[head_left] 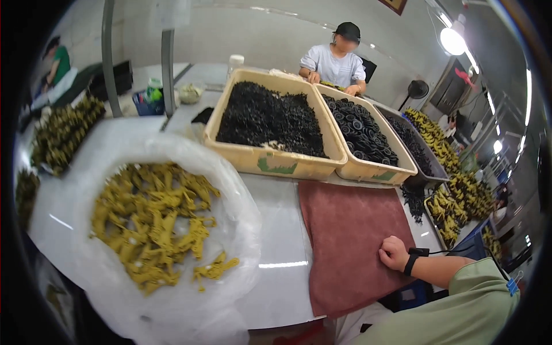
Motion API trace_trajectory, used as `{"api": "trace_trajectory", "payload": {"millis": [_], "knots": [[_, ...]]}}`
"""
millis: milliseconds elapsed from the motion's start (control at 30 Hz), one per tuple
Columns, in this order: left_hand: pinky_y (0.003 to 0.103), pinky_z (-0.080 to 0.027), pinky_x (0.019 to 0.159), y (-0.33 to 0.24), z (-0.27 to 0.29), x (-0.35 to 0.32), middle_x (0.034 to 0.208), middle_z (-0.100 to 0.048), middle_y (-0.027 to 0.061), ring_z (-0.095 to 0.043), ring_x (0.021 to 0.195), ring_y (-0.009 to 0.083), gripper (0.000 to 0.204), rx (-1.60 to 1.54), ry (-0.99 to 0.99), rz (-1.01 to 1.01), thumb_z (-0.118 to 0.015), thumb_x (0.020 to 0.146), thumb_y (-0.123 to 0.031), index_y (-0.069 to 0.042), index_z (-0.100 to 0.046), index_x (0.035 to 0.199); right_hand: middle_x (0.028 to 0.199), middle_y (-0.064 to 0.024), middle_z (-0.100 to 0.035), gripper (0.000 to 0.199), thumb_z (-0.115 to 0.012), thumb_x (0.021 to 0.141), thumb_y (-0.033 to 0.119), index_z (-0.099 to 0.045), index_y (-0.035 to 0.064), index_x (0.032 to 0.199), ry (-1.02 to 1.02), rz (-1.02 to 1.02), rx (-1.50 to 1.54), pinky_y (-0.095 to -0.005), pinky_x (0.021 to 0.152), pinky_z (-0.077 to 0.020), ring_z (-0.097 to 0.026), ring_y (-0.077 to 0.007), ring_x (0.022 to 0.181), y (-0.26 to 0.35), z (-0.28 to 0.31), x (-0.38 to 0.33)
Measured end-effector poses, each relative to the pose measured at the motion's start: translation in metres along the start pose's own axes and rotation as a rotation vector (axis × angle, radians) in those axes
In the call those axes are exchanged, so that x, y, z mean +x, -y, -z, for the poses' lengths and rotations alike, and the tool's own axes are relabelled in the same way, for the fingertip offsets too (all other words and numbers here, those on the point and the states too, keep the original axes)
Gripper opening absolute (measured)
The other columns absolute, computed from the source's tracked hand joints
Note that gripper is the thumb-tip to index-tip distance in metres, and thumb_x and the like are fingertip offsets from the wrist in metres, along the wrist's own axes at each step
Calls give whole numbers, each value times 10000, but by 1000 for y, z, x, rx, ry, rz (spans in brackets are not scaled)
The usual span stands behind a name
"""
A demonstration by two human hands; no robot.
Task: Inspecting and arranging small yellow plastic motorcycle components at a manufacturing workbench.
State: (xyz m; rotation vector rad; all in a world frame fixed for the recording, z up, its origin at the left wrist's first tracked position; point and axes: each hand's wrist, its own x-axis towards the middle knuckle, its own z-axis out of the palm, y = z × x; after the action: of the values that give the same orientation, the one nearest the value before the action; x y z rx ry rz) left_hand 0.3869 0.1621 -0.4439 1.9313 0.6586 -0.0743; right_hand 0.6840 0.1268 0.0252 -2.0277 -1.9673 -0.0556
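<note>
My right hand (394,253) rests on a reddish-brown cloth (351,230) at the front right of the table. Its fingers are curled in loosely, and nothing shows in them. A black band (410,263) circles the wrist. My left hand is out of view. To the left, an open clear plastic bag (241,213) holds a heap of olive-yellow moulded parts (149,230). Beyond the cloth stand a cream bin (276,164) of small black parts (270,118) and another cream bin (376,172) of black rings (362,129).
A grey tub (440,172) with black parts stands at the right, beside piles of yellow parts (454,201). Across the table sits a co-worker (336,60), hands near the bins. Metal posts (167,69), a blue basket (148,104) and dark olive bundles (66,135) are at the left.
</note>
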Motion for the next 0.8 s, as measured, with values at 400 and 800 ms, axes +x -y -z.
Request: {"api": "trace_trajectory", "payload": {"millis": [400, 800], "knots": [[361, -386, 1019, 60, 223, -36, 1276, -561, 163, -542, 1172, 294, 481, 270, -283, 24, -495, 901, -386, -78, -563, 1265, 624, -72, -522, 178, -625, 751, 142, -522, 77, 622, -72, 42, 116, -386, 615, -409, -536, -277, 632, -2, 6, -8], [355, -399, 1007, 69, 191, -62, 1254, -583, 154, -560, 1149, 291, 458, 235, -476, 74, -517, 894, -365, -83, -579, 1251, 720, -57, -587, 161, -615, 842, 212, -610, 72, 763, 21, 188, 358, -370, 682, -443, -583, -254, 719, -15, 35, -13]]}}
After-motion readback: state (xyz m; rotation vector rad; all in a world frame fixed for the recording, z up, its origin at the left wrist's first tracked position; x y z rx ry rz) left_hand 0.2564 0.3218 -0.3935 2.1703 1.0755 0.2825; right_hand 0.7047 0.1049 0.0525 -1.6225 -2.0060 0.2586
